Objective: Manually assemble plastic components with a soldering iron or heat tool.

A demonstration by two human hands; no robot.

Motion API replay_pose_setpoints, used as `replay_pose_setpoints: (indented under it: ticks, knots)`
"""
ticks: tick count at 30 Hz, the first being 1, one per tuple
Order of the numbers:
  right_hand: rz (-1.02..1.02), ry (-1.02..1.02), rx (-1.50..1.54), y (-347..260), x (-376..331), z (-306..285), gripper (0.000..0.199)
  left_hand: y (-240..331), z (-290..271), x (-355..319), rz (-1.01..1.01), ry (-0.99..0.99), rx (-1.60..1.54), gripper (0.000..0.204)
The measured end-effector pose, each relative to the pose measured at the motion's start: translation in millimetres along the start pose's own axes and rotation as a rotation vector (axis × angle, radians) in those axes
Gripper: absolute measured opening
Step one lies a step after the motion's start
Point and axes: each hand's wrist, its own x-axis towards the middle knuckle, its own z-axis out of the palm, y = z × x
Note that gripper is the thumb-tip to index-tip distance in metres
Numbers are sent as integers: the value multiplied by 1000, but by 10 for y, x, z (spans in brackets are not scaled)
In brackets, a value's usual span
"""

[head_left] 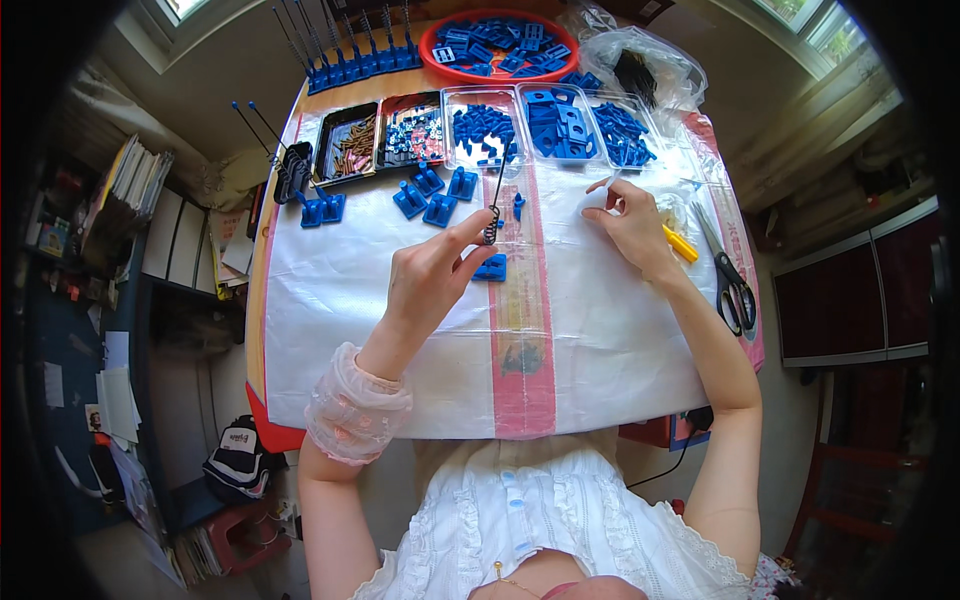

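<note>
My left hand [425, 270] pinches a black coil spring [491, 230] with a long thin dark rod rising from it, held upright. Just beneath those fingertips a blue plastic base [491, 268] lies on the white sheet. A small blue peg-like part [518, 205] is a little to the right of the spring. My right hand [640, 228] has its fingers closed on a small whitish translucent thing [592, 202], whose kind I cannot make out. Several blue bases with upright posts [409, 199] sit beyond my left hand.
Trays across the table hold brown pins [358, 150], small metal parts [415, 135] and blue pieces [562, 125]. Behind stands a red basin [430, 52] of blue parts. Black scissors [737, 290] and a yellow-handled tool [681, 244] lie right. Finished-looking rods on bases [362, 66] stand far left.
</note>
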Motion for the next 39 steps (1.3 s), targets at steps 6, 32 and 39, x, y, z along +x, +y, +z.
replay_pose_setpoints:
  ticks: [6, 32, 39]
  knots:
    - [13, -7, -2, 19, 8, 1, 29, -13, 15, -4, -5, 0, -7, 60]
    - [-208, -376, 541, -1119, -134, 296, 25, 37, -31, 34, -41, -19, -30, 52]
    - [-341, -276, 351, -1173, -129, 282, 38, 26, -32, 31, -44, -30, -18, 51]
